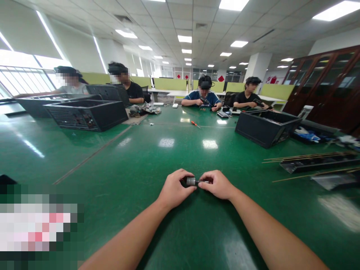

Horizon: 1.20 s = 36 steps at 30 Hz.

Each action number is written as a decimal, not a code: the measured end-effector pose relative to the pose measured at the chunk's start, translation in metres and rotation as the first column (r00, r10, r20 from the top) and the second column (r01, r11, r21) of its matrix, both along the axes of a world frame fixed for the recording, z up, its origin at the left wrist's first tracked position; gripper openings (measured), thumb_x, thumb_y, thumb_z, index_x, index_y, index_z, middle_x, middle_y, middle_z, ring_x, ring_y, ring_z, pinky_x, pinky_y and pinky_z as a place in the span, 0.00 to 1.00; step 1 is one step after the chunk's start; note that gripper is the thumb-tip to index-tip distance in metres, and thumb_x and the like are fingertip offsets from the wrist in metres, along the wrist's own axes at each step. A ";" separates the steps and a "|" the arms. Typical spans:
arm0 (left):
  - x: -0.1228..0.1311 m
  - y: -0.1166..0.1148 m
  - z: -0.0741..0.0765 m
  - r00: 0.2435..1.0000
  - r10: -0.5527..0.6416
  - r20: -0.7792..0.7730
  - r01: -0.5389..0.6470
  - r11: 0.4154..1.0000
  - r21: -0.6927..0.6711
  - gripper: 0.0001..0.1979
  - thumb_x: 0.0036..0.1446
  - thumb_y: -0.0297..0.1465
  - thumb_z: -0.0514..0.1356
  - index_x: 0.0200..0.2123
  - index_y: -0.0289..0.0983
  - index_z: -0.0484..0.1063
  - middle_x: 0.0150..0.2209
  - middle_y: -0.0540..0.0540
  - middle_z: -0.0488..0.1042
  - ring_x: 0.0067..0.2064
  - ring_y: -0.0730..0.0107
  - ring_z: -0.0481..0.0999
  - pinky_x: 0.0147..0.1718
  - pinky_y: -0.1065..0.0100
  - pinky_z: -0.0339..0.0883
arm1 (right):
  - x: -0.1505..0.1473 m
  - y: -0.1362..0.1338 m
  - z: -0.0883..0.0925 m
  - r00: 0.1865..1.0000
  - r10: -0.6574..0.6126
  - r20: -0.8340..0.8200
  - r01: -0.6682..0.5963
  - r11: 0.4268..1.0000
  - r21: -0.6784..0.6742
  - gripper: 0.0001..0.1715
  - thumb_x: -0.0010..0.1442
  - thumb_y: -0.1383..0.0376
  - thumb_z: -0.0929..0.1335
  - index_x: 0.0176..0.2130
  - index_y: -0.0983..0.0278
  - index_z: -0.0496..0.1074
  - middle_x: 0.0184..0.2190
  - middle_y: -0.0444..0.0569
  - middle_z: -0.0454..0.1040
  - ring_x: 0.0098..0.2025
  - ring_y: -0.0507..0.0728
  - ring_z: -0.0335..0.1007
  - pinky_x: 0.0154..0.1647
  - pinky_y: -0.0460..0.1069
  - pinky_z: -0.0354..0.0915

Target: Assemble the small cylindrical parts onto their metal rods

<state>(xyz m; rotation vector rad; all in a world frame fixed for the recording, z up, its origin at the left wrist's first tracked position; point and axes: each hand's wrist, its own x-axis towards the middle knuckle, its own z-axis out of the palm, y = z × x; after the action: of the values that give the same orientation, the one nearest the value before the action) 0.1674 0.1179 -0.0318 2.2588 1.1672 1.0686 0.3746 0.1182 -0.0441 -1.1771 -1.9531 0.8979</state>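
Low over the green table (118, 195), my left hand (176, 189) grips a small grey metal cylinder (191, 181) between thumb and fingers. My right hand (218, 184) pinches a thin metallic piece (204, 181) at the cylinder's right side. A short dark part lies between the two hands, and the pieces look lined up end to end. The right fingers partly hide the thin piece, so its full shape does not show.
An orange screwdriver (194, 123) lies farther back. Black computer cases stand at the left (87, 114) and right (266, 127). Thin rods and a black tray (317, 162) are at the right. Several people sit at the far side, one in blue (187, 101). A blurred patch covers the lower left.
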 end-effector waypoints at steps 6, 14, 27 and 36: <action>0.000 0.000 0.000 1.000 0.011 -0.005 -0.011 1.000 0.000 0.13 0.43 0.28 0.69 0.36 0.40 0.76 0.34 0.49 0.76 0.37 0.66 0.75 0.37 0.66 0.67 | 0.001 0.001 -0.002 1.000 -0.006 0.008 0.006 1.000 0.001 0.10 0.53 0.62 0.70 0.33 0.67 0.77 0.21 0.44 0.70 0.24 0.50 0.61 0.25 0.44 0.56; 0.000 -0.001 0.003 1.000 0.015 0.001 -0.015 1.000 -0.003 0.13 0.43 0.28 0.68 0.36 0.40 0.76 0.34 0.49 0.76 0.37 0.66 0.75 0.37 0.66 0.67 | 0.001 0.002 -0.003 1.000 -0.001 0.011 0.001 1.000 -0.004 0.11 0.54 0.62 0.69 0.33 0.67 0.77 0.21 0.44 0.70 0.24 0.50 0.61 0.25 0.44 0.56; -0.001 0.000 0.002 0.999 0.037 0.010 -0.037 0.999 0.005 0.12 0.43 0.28 0.68 0.36 0.39 0.76 0.34 0.48 0.76 0.36 0.66 0.75 0.37 0.66 0.67 | 0.005 0.003 -0.001 1.000 -0.017 0.014 0.017 0.999 -0.032 0.11 0.54 0.61 0.69 0.34 0.67 0.77 0.21 0.44 0.71 0.24 0.51 0.65 0.24 0.44 0.58; -0.001 0.001 0.003 0.999 0.040 0.002 -0.040 0.999 0.011 0.13 0.43 0.28 0.68 0.36 0.39 0.76 0.34 0.49 0.76 0.36 0.66 0.75 0.37 0.66 0.68 | 0.007 0.004 0.000 1.000 -0.021 0.013 0.021 0.999 -0.038 0.11 0.54 0.62 0.70 0.34 0.67 0.77 0.21 0.44 0.71 0.23 0.50 0.64 0.24 0.44 0.58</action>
<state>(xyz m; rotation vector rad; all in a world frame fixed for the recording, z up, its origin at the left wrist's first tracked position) 0.1665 0.1186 -0.0288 2.2512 1.2128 1.0949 0.3815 0.1220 -0.0441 -1.2252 -1.9376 0.9231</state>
